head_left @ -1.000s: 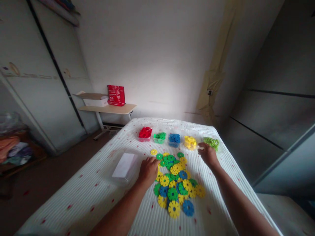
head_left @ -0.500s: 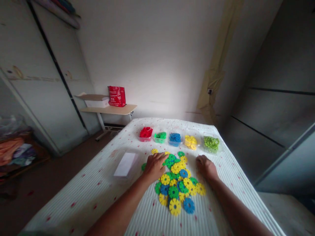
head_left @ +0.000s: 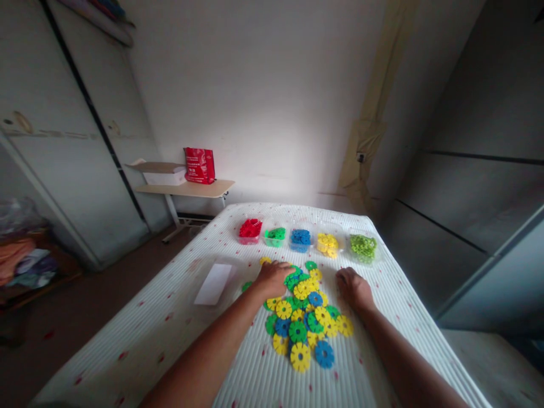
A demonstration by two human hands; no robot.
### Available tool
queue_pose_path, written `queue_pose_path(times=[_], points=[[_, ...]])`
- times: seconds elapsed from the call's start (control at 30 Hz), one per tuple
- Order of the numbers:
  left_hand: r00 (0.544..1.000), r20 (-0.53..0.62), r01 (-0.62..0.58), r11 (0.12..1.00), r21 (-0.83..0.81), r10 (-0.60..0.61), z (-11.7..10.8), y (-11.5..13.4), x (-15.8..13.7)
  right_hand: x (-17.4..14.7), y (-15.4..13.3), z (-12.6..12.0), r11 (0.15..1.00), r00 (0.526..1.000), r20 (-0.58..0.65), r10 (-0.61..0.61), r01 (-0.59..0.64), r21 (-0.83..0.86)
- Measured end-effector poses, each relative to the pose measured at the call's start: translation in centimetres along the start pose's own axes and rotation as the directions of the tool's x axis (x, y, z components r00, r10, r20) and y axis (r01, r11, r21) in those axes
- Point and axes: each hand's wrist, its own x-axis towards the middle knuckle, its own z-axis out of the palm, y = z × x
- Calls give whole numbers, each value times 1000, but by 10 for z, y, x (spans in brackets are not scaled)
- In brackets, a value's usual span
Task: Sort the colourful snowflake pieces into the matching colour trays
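A loose pile of yellow, green and blue notched plastic discs [head_left: 298,331] lies on the white ribbed cover. At the pile's upper left, my left hand [head_left: 273,279] reaches over the discs, palm down. Its fingers are stretched toward the green discs [head_left: 293,279] and touch or hover just above them; I cannot tell which. My right hand [head_left: 355,288] rests on the cover to the right of the pile, apart from it. Its fingers are curled in, and the hand hides whatever may be inside.
Behind the pile stand clear boxes of red pieces [head_left: 250,229], green pieces [head_left: 275,235], blue discs [head_left: 301,239], yellow discs [head_left: 327,243] and light green pieces [head_left: 362,247]. A clear tray with a white card [head_left: 213,284] lies left. A red bag [head_left: 199,165] stands on a side table [head_left: 204,190].
My left hand has shifted slightly to the right and its fingers reach further over the pile. My right hand stays where it was, and the view has turned a little.
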Motion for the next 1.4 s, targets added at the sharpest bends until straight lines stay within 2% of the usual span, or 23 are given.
queue_pose_path(times=[0.4,0.97,1.4], points=[[997,77,-28,999,23,26,-2,-9,8,1,5,7,999,998,-56,-15,17,27],[998,51,-45,999,-22,47,9,-12,9,0,1,4,1000,998,-62,-3,5,20],[995,-81,65,998,2,-65,8,-8,3,0,1,3,1000,999,-43,-19,19,-5]])
